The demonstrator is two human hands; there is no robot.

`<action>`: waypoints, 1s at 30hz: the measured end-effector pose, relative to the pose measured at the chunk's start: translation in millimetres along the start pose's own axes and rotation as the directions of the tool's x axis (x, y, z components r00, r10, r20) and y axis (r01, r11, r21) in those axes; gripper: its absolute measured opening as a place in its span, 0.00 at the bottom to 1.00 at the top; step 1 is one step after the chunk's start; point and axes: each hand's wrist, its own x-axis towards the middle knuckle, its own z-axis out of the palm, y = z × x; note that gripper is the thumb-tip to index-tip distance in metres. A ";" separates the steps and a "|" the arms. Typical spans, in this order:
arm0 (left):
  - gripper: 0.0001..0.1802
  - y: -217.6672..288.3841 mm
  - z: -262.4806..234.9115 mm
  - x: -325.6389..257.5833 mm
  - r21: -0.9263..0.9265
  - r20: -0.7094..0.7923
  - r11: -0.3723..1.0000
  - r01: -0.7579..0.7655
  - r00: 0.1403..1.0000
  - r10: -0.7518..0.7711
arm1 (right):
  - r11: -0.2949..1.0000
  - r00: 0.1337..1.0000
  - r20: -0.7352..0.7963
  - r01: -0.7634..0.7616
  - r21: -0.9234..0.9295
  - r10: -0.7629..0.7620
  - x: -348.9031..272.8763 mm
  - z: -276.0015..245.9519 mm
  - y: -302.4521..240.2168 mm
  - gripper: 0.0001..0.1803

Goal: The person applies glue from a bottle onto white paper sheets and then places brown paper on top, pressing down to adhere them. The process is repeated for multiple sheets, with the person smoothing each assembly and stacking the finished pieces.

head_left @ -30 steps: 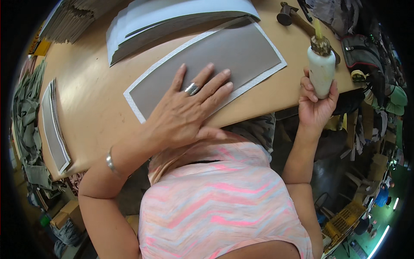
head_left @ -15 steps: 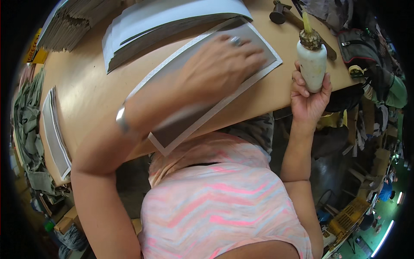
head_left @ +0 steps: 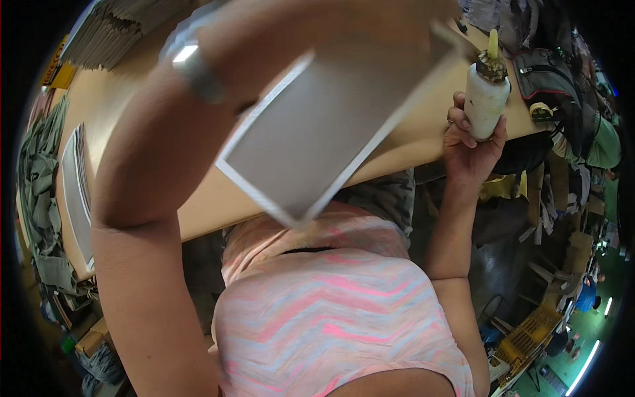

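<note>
My left hand [head_left: 397,23] is raised at the top of the view and smeared by motion. It has hold of the far end of a grey rectangular sheet [head_left: 311,139] with whitish borders; its fingertips cannot be made out. The sheet is tilted, with its near corner in front of my shirt. On the right, my right hand [head_left: 471,149] is closed around the lower part of a white squeeze bottle [head_left: 486,102]. The bottle stands upright in my grip, its yellowish nozzle pointing up from a dark, crusted neck.
The tan table [head_left: 192,221] has a stack of folded sheets [head_left: 109,30] at its far left and a few bordered sheets [head_left: 77,192] at its left edge. A dark bag [head_left: 546,79] and a tape measure [head_left: 542,111] lie right. Green cloth [head_left: 41,178] hangs left.
My left hand has moved up and away, and the grey sheet has lifted and tilted with it. My arm now covers most of the white stack. The bottle has shifted slightly right.
</note>
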 end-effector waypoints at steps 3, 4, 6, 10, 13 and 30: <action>0.17 -52.0 -27.4 -60.5 -0.074 -0.123 0.991 0.112 0.985 -0.121 | 0.998 0.998 0.010 -0.055 -0.018 0.055 5.6 5.7 3.8 0.33; 0.18 -80.0 -28.6 -76.0 -0.109 -0.138 0.984 0.139 0.978 -0.154 | 0.998 0.999 -0.016 -0.046 -0.047 0.046 2.5 4.6 1.8 0.33; 0.21 -134.0 -31.8 -110.5 -0.169 -0.148 0.960 0.221 0.958 -0.247 | 0.988 0.998 -0.060 -0.013 -0.157 0.004 -3.9 2.5 -1.5 0.31; 0.27 -189.1 -23.7 -177.0 -0.238 -0.156 0.888 0.395 0.886 -0.436 | 0.900 0.980 -0.177 0.005 -0.436 -0.091 -12.3 14.9 -0.8 0.24; 0.27 -188.5 4.8 -198.2 0.145 -0.449 0.899 0.412 0.837 -0.312 | 0.799 0.966 -0.185 0.034 -0.601 -0.179 -14.0 20.6 -0.9 0.25; 0.12 -38.0 103.4 -114.3 -0.252 -0.232 0.958 0.135 0.953 -0.195 | 0.157 0.961 0.178 0.213 -0.964 -0.211 -9.0 59.1 10.3 0.23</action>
